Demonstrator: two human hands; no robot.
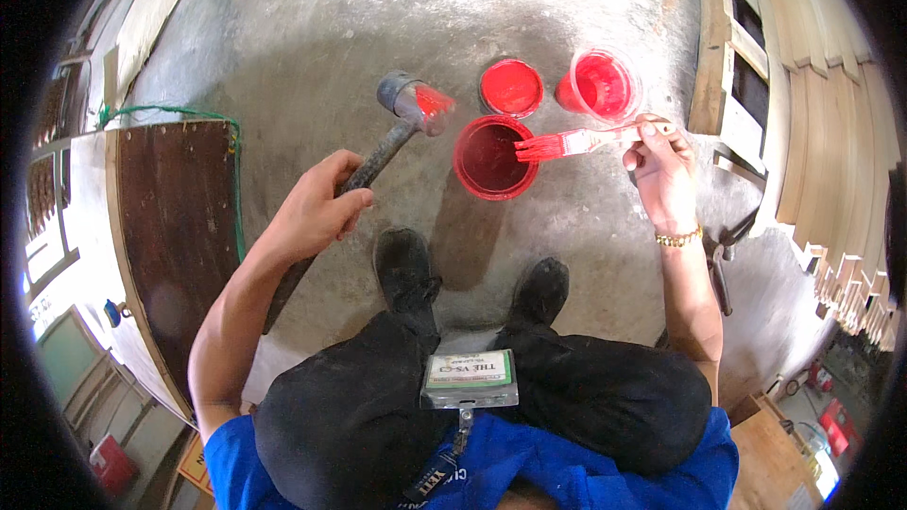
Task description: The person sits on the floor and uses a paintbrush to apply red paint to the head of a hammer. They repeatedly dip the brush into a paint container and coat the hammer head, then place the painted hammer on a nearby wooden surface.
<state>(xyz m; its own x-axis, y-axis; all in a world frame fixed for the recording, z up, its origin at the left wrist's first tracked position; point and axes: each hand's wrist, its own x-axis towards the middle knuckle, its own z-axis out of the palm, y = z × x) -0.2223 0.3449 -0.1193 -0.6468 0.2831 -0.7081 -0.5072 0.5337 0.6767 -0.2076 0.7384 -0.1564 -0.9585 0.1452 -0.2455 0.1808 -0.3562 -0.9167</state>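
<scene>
Left hand (326, 200): fingers wrapped round the handle of a mallet (408, 105) — its head partly red
Right hand (665, 170): fingers pinched a brush (572, 143) by its handle
Red tub (496, 195): stood on the floor (312, 47) — brush bristles at its rim

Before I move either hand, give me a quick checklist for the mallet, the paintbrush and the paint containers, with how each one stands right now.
1. Mallet gripped by its handle: ok, in the left hand.
2. Mallet head one colour throughout: not ok; one end is red, the other grey.
3. Paintbrush gripped: ok, by its handle in the right hand.
4. Bristles loaded: ok, they look coated in red.
5. Bristles clear of the red tub's rim: cannot tell; they overlap it in this view.
6. Clear plastic cup uncovered: ok, with red inside.
</scene>
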